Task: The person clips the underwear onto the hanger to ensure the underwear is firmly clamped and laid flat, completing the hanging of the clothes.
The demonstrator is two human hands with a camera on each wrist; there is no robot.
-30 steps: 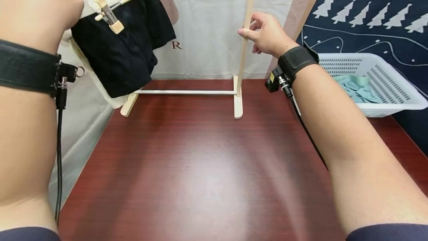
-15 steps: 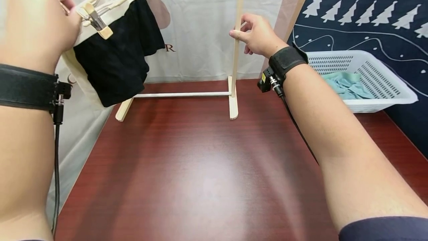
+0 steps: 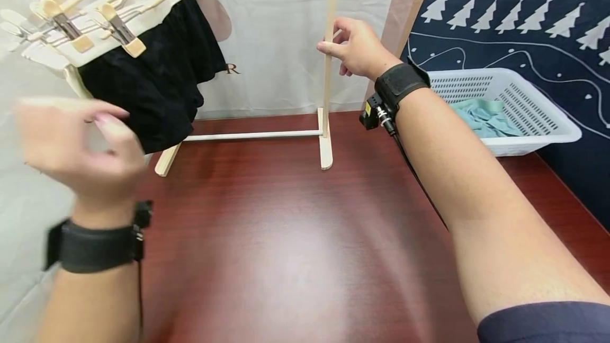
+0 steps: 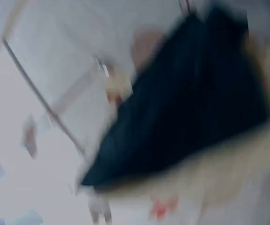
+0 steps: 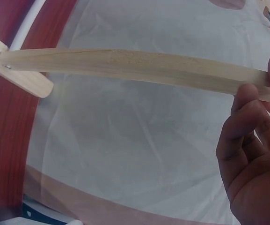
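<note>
We note the rack's right upright post (image 3: 327, 52) standing vertical on the counter (image 3: 286, 237), with the right hand (image 3: 355, 46) beside it, thumb and forefinger pinching the post, arm stretched forward. The black shorts (image 3: 152, 89) hang clipped up and right of the left hand (image 3: 78, 150), which is blurred, loosely curled, holding nothing, forearm raised.

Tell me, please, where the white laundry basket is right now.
In the head view the white laundry basket sits at the table's far right edge, just beyond the right hand.
</note>
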